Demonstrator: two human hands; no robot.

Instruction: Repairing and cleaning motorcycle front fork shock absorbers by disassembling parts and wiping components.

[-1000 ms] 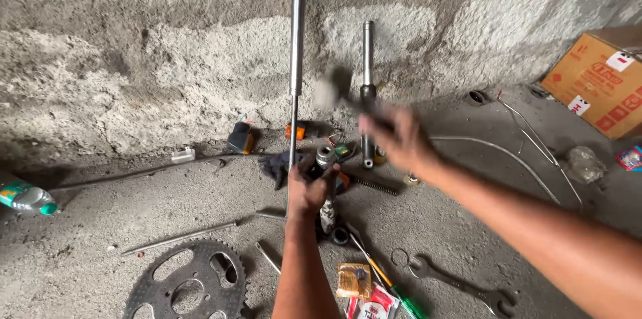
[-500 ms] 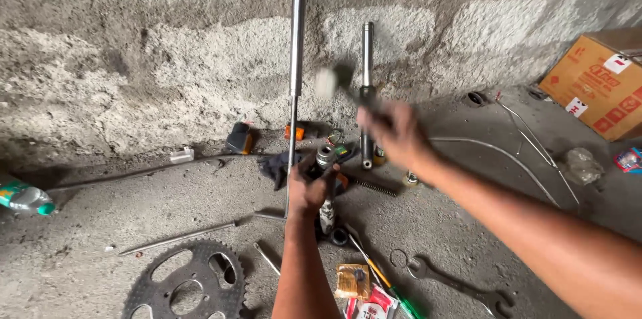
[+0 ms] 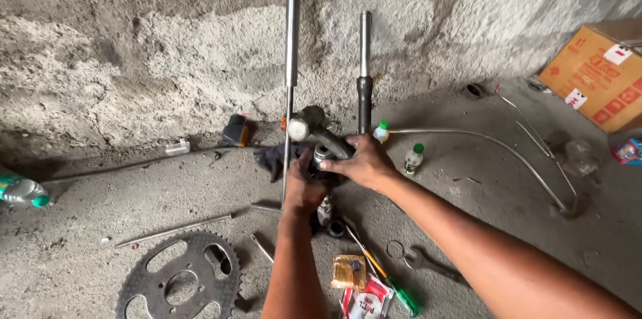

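- Two hands met at the small upright metal part [image 3: 323, 158], just in front of the short fork tube [image 3: 364, 78] leaning on the block wall [image 3: 134, 58].
- Left hand [image 3: 304, 188]: wrapped around the part from below and on the near side, fingers closed on it.
- Right hand [image 3: 361, 162]: fingers clamped on the dark handle of a hammer [image 3: 314, 128], just right of the part and nearer its top than the left.
- Hammer head (pale face toward the left) hung just above and left of the part's top, handle slanting down-right into the right hand.
- Long axis of the part: roughly upright, near end lost beneath the left hand, top end open toward the hammer.
- Left of the fork tube: a longer chrome tube [image 3: 291, 25], also propped on the wall.
- Right of it: two small bottles with green caps [image 3: 413, 157].
- Well nearer than the tube: a sprocket [image 3: 179, 282] on the concrete floor [image 3: 100, 205], a screwdriver [image 3: 381, 272], a spanner [image 3: 428, 264].
- Far right of the tube: a cardboard box [image 3: 592, 75].
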